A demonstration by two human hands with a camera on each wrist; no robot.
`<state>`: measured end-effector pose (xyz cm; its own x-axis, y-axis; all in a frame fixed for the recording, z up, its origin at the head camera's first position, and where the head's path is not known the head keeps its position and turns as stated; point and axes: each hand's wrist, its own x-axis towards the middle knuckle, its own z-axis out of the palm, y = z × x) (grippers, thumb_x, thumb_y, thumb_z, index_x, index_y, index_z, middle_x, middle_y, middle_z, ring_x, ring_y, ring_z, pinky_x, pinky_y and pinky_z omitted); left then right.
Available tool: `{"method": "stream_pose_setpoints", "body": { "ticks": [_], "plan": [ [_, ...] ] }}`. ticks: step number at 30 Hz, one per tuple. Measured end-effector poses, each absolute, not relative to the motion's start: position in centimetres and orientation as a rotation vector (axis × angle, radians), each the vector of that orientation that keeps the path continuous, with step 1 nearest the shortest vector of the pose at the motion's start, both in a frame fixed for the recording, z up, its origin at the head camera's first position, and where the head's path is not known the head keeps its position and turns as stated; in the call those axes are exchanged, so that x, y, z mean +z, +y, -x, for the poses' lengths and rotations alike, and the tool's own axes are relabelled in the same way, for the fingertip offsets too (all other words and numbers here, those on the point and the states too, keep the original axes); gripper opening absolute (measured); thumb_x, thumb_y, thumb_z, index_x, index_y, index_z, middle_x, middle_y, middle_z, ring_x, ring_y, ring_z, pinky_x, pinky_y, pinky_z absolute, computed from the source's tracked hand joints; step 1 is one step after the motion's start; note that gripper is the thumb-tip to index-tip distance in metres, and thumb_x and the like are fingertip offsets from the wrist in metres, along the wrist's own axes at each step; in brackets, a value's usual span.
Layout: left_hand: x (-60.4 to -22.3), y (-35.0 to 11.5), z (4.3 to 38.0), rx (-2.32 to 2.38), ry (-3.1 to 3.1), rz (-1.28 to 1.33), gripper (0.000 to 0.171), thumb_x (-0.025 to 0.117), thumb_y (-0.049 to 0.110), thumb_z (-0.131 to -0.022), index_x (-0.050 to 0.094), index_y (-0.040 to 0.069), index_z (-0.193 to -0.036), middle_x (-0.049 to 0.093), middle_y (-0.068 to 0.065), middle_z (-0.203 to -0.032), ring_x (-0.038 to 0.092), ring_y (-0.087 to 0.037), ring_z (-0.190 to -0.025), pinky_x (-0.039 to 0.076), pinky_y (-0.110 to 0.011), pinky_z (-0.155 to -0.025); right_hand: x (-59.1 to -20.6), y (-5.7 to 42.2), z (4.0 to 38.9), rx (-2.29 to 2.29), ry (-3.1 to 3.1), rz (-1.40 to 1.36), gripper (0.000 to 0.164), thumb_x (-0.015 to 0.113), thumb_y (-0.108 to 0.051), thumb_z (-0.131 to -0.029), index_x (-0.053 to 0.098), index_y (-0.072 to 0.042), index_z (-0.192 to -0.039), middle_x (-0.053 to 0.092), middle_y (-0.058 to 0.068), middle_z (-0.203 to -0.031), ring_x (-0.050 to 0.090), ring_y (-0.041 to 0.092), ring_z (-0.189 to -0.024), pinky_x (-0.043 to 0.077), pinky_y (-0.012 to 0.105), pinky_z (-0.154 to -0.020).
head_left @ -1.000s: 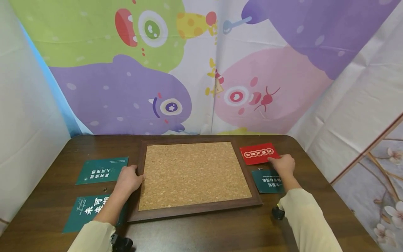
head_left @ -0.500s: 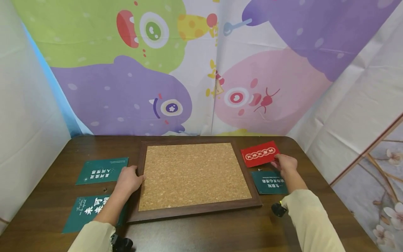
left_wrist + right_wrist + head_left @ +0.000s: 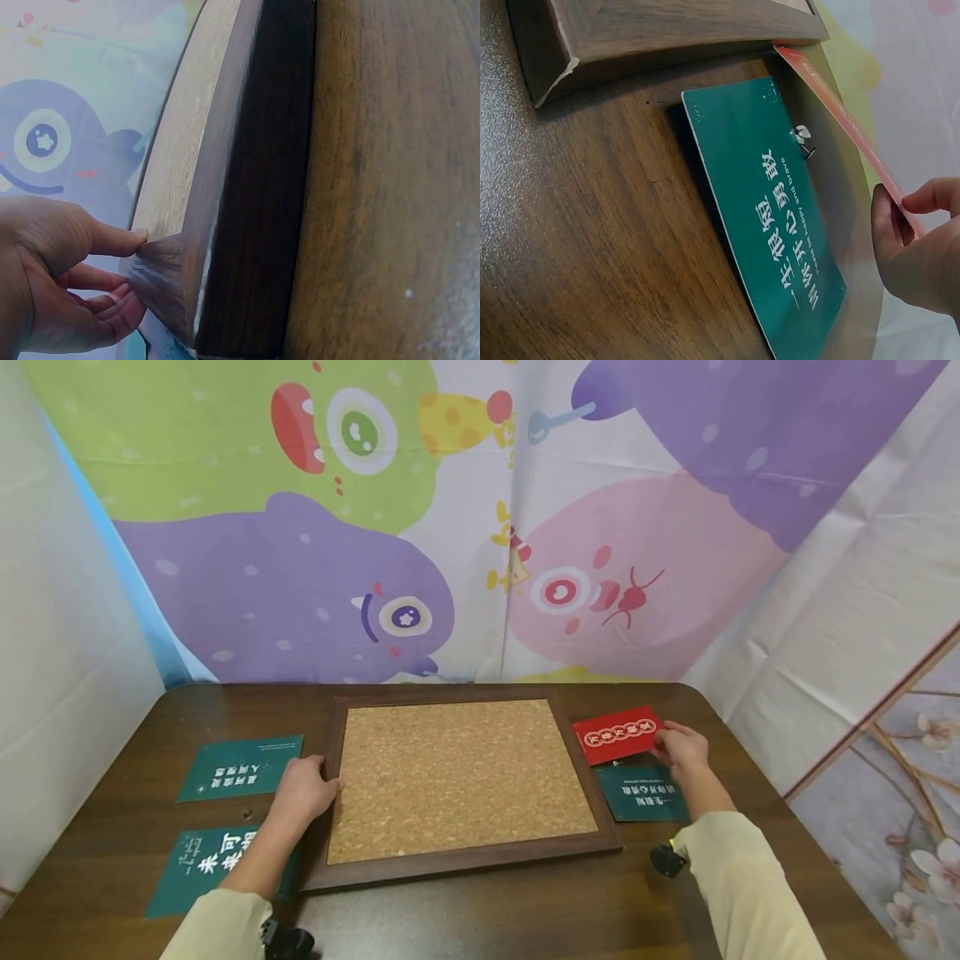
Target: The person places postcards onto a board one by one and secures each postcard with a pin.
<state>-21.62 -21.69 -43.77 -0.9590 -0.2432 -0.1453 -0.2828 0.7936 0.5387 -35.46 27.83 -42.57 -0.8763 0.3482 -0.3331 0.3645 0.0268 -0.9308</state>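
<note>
A wood-framed corkboard (image 3: 465, 781) lies in the middle of the table. My left hand (image 3: 306, 789) holds its left side, with the thumb (image 3: 120, 238) on top of the frame and the fingers curled at the outer edge. To the board's right, my right hand (image 3: 684, 750) pinches the right end of a red card (image 3: 617, 735) with gold lettering. In the right wrist view this card slants up from the frame's edge toward my fingers. Just below it lies a green card (image 3: 641, 793) with white writing, and a small push pin (image 3: 802, 136) sits at that card's edge.
Two more green cards lie left of the board, an upper one (image 3: 240, 768) and a lower one (image 3: 198, 868) partly behind my left forearm. Between them is a small pin (image 3: 248, 813). A cartoon-printed curtain (image 3: 480, 527) hangs behind the brown table (image 3: 480, 918).
My right hand has shifted its fingers onto the red card's right end and raised it. The card has turned slightly and come a little toward me. My left hand stays on the frame.
</note>
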Motion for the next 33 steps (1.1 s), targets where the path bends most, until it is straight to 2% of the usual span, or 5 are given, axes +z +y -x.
{"method": "stream_pose_setpoints", "body": {
  "ticks": [9, 14, 18, 23, 33],
  "plan": [
    [-43.6, -21.5, 21.6, 0.9, 2.902, 0.427, 0.053, 0.054, 0.015, -0.084, 0.037, -0.016, -0.123, 0.039, -0.036, -0.12, 0.038, -0.047, -0.112, 0.038, -0.054, -0.089, -42.5, 28.1, 35.3, -2.008, 2.251, -0.812, 0.049, 0.055, -0.017, -0.085, 0.041, 0.0, -0.129, 0.05, 0.014, -0.114, 0.058, 0.003, -0.061, 0.052, 0.022, -0.068],
    [-43.5, -21.6, 21.7, 0.897, 2.901, 0.42, 0.053, 0.054, 0.016, -0.084, 0.037, -0.017, -0.123, 0.039, -0.037, -0.12, 0.037, -0.047, -0.111, 0.038, -0.054, -0.089, -41.9, 28.0, 35.2, -2.011, 2.288, -0.754, 0.047, 0.052, -0.014, -0.086, 0.041, 0.001, -0.129, 0.054, 0.003, -0.09, 0.055, 0.003, -0.059, 0.05, 0.019, -0.059],
    [-43.7, -21.6, 21.7, 0.899, 2.9, 0.429, 0.053, 0.054, 0.016, -0.084, 0.036, -0.017, -0.123, 0.039, -0.037, -0.119, 0.038, -0.047, -0.111, 0.037, -0.054, -0.09, -41.5, 28.1, 35.3, -2.048, 2.264, -0.733, 0.049, 0.049, -0.013, -0.086, 0.037, -0.003, -0.132, 0.052, 0.008, -0.106, 0.055, 0.003, -0.058, 0.051, 0.019, -0.058],
    [-43.8, -21.7, 21.7, 0.902, 2.904, 0.432, 0.053, 0.054, 0.016, -0.084, 0.037, -0.016, -0.123, 0.039, -0.036, -0.119, 0.038, -0.046, -0.111, 0.038, -0.054, -0.09, -41.4, 28.3, 35.4, -2.099, 2.209, -0.726, 0.052, 0.047, -0.012, -0.087, 0.032, -0.008, -0.136, 0.035, 0.015, -0.131, 0.056, 0.003, -0.059, 0.053, 0.022, -0.062],
    [-43.7, -21.7, 21.6, 0.901, 2.898, 0.441, 0.053, 0.054, 0.016, -0.084, 0.037, -0.016, -0.123, 0.04, -0.036, -0.119, 0.039, -0.046, -0.111, 0.038, -0.054, -0.089, -40.8, 28.2, 35.3, -2.172, 2.143, -0.682, 0.053, 0.048, -0.009, -0.085, 0.032, -0.008, -0.136, 0.041, 0.009, -0.117, 0.057, 0.003, -0.061, 0.053, 0.023, -0.062]
  ]
}}
